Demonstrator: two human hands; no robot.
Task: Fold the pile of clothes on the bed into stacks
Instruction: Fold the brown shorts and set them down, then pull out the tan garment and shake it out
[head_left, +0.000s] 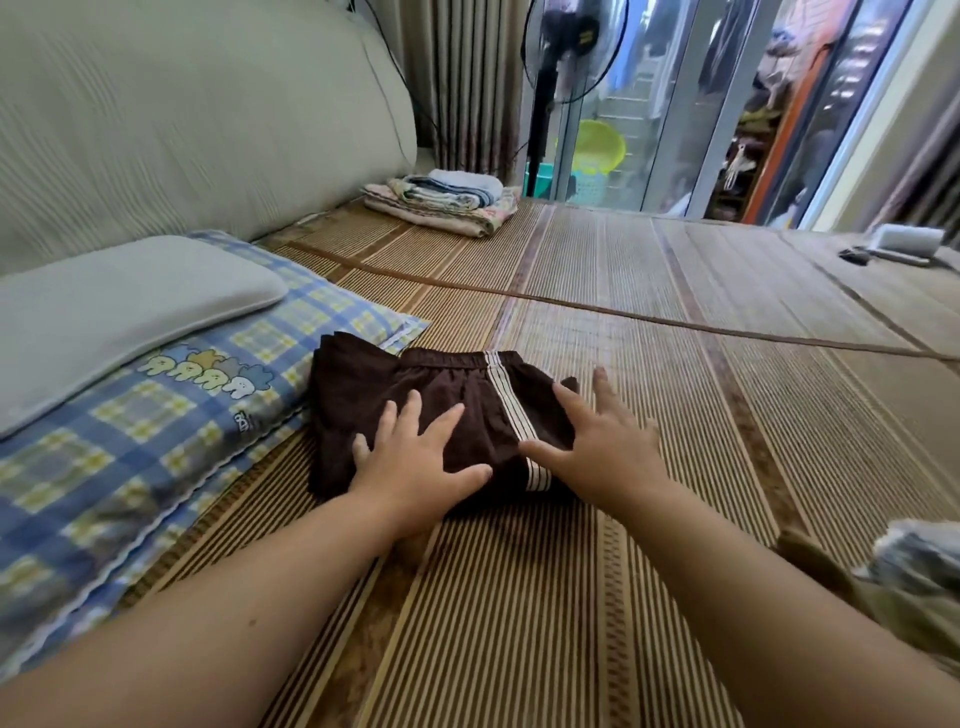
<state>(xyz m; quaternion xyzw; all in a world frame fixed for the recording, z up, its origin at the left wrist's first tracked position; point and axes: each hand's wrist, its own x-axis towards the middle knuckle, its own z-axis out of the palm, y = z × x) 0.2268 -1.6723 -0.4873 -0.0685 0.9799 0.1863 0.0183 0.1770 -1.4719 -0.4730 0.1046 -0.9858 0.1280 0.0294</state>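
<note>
Brown shorts (374, 387) on striped mat (685, 405)

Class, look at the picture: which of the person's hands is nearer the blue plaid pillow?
Left. The left hand lies flat on the brown shorts, beside the plaid pillow; the right hand lies on the shorts' striped side, farther away.

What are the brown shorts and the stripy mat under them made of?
The brown shorts look like soft, matte woven cloth: they wrinkle and the waistband is gathered. Maybe cotton, but that is a guess. The stripy mat looks like woven bamboo or rush: thin stiff strips in straight rows, slightly shiny, with darker bound edges.
</note>
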